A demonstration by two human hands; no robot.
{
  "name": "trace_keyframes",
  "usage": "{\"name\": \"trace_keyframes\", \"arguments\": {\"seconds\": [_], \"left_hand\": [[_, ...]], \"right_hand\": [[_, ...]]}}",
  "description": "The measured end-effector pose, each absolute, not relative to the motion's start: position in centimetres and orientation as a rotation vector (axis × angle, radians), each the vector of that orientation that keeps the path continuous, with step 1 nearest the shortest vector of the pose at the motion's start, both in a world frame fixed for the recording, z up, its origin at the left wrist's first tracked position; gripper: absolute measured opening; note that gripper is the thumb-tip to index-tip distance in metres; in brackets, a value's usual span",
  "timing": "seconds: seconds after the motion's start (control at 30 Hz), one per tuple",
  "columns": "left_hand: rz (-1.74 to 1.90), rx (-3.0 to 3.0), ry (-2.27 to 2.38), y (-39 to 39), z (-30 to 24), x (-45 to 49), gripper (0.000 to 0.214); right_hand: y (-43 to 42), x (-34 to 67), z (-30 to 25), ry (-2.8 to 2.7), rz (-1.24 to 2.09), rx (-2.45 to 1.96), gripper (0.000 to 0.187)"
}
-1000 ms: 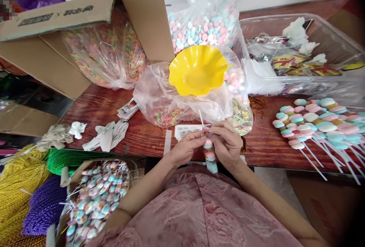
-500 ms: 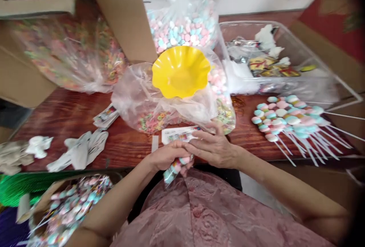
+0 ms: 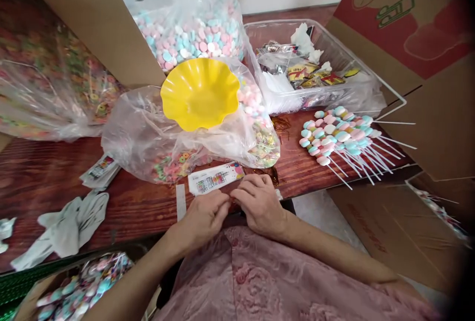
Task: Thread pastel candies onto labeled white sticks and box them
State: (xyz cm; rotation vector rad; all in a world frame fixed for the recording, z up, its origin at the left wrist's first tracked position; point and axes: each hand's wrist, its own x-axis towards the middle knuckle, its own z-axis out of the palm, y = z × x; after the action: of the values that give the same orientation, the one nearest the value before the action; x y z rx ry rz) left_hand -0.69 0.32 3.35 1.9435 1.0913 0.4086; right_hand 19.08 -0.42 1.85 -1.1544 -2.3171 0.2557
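My left hand (image 3: 203, 217) and my right hand (image 3: 259, 202) meet at the near edge of the wooden table (image 3: 59, 177), fingers curled together. Whatever they hold is hidden beneath them. Just beyond the fingertips lies a flat printed packet (image 3: 215, 178). A yellow scalloped bowl (image 3: 199, 93) rests on a clear plastic bag of candy rings (image 3: 148, 138). To the right, a pile of pastel marshmallow skewers (image 3: 341, 135) lies on the table.
A big bag of pastel candies (image 3: 193, 34) stands behind the bowl. A clear tray (image 3: 371, 88) with wrappers sits at the back right. Cardboard boxes flank both sides (image 3: 426, 64). White gloves (image 3: 67, 222) lie at left; a box of wrapped skewers (image 3: 74, 291) is below left.
The view has swung right. The marshmallow skewer seen in my hands earlier has dropped out of sight under them, and both hands have lowered to the table edge.
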Motion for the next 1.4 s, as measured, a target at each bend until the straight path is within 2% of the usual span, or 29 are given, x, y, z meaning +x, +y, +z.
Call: {"name": "trace_keyframes", "arguments": {"seconds": [0.1, 0.2, 0.3, 0.43, 0.6, 0.7, 0.83, 0.93, 1.03, 1.17, 1.33, 1.4], "left_hand": [[0.343, 1.350, 1.015, 0.9, 2.7, -1.4, 0.026], [0.202, 0.957, 0.915, 1.1, 2.2, -2.2, 0.022], [0.128, 0.870, 0.864, 0.8, 2.1, -2.7, 0.024], [0.110, 1.131, 0.894, 0.2, 2.4, -2.4, 0.028], [0.355, 1.994, 1.130, -0.9, 2.5, -1.4, 0.023], [0.434, 2.074, 1.179, -1.0, 2.4, -1.5, 0.026], [0.617, 1.707, 1.210, -0.4, 2.1, -2.3, 0.032], [0.720, 1.156, 1.195, 0.1, 1.9, -2.5, 0.026], [0.819, 0.728, 1.085, 0.6, 1.7, -2.4, 0.026], [0.871, 0.469, 0.915, 0.7, 1.7, -2.7, 0.027], [0.861, 0.382, 0.807, 1.1, 2.2, -2.0, 0.027], [0.803, 0.384, 0.712, 1.4, 2.4, -0.7, 0.029]], "right_hand": [[-1.1, 18.6, 1.4, -2.280, 0.010, -1.008, 0.028], [-1.2, 18.4, 0.9, -2.309, 0.004, -0.825, 0.025], [-1.2, 18.6, 0.8, -2.373, 0.030, -0.710, 0.023], [-1.2, 18.5, 0.5, -2.417, 0.082, -0.754, 0.020], [-0.7, 18.2, 0.3, -2.392, 0.319, -0.978, 0.020], [0.5, 19.3, 1.1, -2.323, 0.422, -1.121, 0.016], [3.3, 20.7, 2.1, -2.198, 0.204, -1.353, 0.019], [5.2, 19.7, 2.2, -2.324, -0.022, -1.556, 0.022], [6.4, 18.1, 1.7, -2.485, -0.085, -1.631, 0.019], [6.9, 18.8, 0.5, -2.388, -0.018, -1.572, 0.019], [5.4, 21.3, 0.7, -1.784, 0.408, -1.292, 0.010], [4.2, 20.9, 1.3, -1.700, 0.424, -1.243, 0.007]]}}
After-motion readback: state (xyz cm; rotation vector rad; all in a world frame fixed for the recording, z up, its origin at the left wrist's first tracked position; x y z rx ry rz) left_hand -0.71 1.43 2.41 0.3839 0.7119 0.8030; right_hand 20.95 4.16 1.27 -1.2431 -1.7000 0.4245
